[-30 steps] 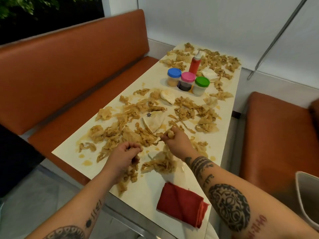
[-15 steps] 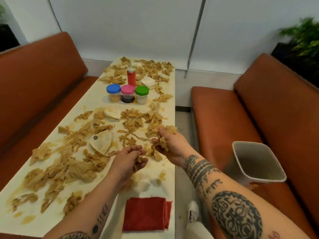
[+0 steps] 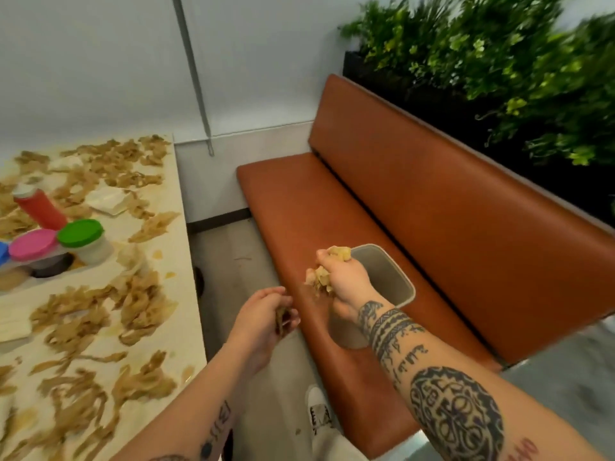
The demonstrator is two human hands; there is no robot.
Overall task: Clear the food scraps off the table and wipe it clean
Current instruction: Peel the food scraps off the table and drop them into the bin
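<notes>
Orange bench [image 3: 416, 194] swings into view: right hand [image 3: 346, 277] clenches a wad of scraps [image 3: 339, 252] at the bin [image 3: 399, 277] rim, left hand [image 3: 259, 314] pinches strands [image 3: 282, 319]. Both have left the table [image 3: 179, 331], leftover scraps [image 3: 139, 307] littering its right edge.

Bright, even indoor light; motion blur smears the edges, with wide-angle bending.

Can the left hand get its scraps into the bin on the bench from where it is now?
Probably yes. The left hand, gripping scraps, hangs just short of the bin, with only open air over the bench seat between. But the right hand, also full, crowds the near rim.
</notes>
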